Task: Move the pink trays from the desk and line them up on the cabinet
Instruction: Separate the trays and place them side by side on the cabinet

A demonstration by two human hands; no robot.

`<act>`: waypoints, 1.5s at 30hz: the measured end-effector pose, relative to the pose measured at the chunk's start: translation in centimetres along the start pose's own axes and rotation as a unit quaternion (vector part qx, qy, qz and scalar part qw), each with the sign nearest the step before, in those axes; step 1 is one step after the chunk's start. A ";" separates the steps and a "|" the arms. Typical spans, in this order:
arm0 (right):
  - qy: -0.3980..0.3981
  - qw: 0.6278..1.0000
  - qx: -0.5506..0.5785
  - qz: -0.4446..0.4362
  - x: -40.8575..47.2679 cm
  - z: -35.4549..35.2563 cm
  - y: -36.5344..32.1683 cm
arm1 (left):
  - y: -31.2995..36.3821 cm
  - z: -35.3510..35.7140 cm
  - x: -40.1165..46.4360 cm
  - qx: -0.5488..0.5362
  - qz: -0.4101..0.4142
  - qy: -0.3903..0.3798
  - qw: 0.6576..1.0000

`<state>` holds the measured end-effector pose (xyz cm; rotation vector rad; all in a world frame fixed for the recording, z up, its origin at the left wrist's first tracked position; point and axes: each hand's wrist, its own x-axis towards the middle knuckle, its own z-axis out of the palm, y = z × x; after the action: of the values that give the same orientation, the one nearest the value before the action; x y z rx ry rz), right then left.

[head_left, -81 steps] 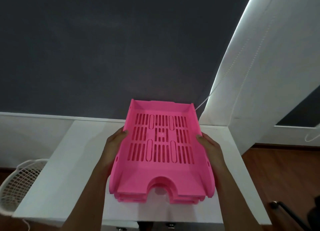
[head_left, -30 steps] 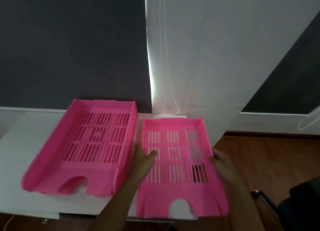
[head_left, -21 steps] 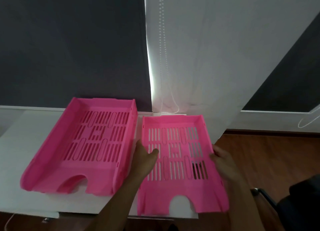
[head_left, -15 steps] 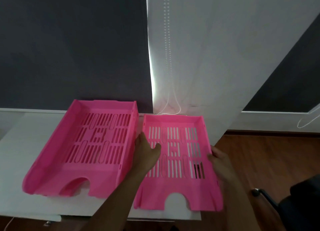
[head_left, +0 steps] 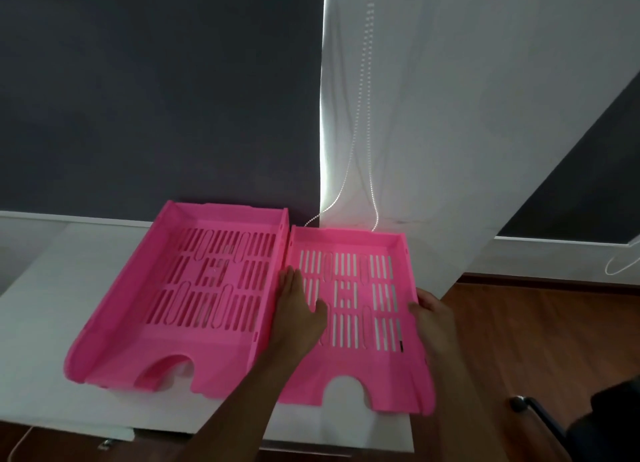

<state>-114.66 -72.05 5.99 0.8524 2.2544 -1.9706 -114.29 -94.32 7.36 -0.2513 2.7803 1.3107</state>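
Head view: a white cabinet top fills the lower part, under a dark wall and a white blind with a bead cord hanging down behind. Two pink trays lie flat on the top, side by side, their long walls touching or very nearly so. The right tray is the one in the grip; the left tray sits just outside it, beyond the left hand, with nobody touching it. Both trays have their notched fronts toward the person and their back walls toward the wall.

The left hand lies flat and spread on the right tray's left side, palm on the slotted floor, fingers running along the wall where the two trays meet. The right hand is curled over the opposite long wall, fingers hooked on the rim. Between them, the two hands span the tray's width. To the right of the grip, past the cabinet edge, is a brown wooden floor.
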 end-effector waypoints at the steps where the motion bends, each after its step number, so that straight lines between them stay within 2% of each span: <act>1: 0.007 1.000 0.000 -0.004 0.0 0.2 -0.1 | 0.0 0.0 -0.1 -0.005 0.002 0.001 1.000; 10: 0.109 0.989 -0.038 -0.088 -1.1 1.6 -2.7 | 1.6 -1.9 -0.2 -0.062 0.030 0.018 0.997; 14: 0.091 0.985 -0.053 -0.140 -2.0 3.5 -4.8 | 2.3 -3.4 0.2 -0.083 0.047 0.036 0.995; 22: -0.008 0.979 -0.056 -0.194 -5.0 9.4 -6.6 | 1.2 -9.2 0.6 -0.109 0.082 0.110 0.985; 30: -0.044 0.983 -0.046 -0.170 -7.7 15.1 -6.8 | -5.5 -18.8 1.9 -0.107 -0.022 0.206 0.972; 36: -0.054 0.990 -0.028 -0.129 -9.6 19.2 -6.8 | -10.0 -23.5 2.2 -0.049 -0.060 0.155 0.985; 41: -0.050 0.993 -0.011 -0.102 -10.8 21.3 -6.7 | -12.5 -25.0 2.7 -0.063 -0.106 0.087 0.988; 43: -0.047 0.995 -0.003 -0.089 -11.4 22.0 -6.9 | -13.1 -25.3 3.1 -0.069 -0.095 0.040 0.992; 45: -0.043 0.995 0.000 -0.090 -12.2 22.6 -7.1 | -13.3 -25.6 3.3 -0.072 -0.071 0.027 0.995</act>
<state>-114.61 -97.90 12.45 0.5689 2.3557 -2.0358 -114.84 -122.77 13.10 -0.4872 2.6555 1.4908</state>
